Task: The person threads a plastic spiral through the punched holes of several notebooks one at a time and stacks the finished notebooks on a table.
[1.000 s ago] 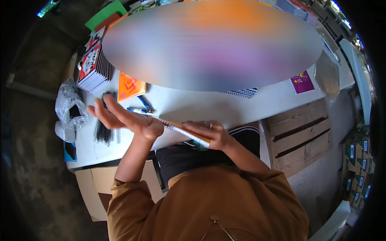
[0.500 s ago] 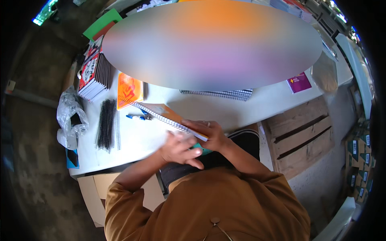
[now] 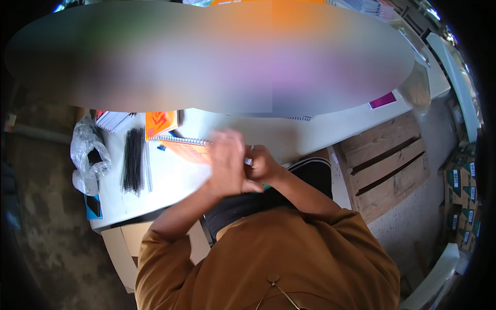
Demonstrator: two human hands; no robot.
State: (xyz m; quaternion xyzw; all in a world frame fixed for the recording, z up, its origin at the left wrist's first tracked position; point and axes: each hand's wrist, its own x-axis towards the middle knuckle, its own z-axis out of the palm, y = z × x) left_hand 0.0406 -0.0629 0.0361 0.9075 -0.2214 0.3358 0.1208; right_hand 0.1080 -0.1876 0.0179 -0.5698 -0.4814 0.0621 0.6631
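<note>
An orange spiral notebook (image 3: pixel 188 150) is held tilted above the white table, its wire coil along the upper edge. My right hand (image 3: pixel 264 164) is closed round its near right end. Across the notebook lies my left hand (image 3: pixel 227 163), smeared by motion, with the fingers stretched out and the thumb apart; it covers part of the pages and coil. Beyond the notebook's far end, another orange notebook (image 3: pixel 161 124) lies on the table. To the left is a bundle of black wire coils (image 3: pixel 134 164), with some paler coils beside it.
A clear plastic bag (image 3: pixel 88 150) sits at the table's (image 3: pixel 170 194) left edge. Below is an open cardboard box (image 3: pixel 120 253). A wooden pallet (image 3: pixel 385 163) stands to the right, and a purple booklet (image 3: pixel 382 101) lies at the far right. A blurred patch hides the table's far side.
My left hand has swung up from below the notebook onto it. The notebook has turned, showing more of its orange side. My right hand still grips it, slightly further left.
</note>
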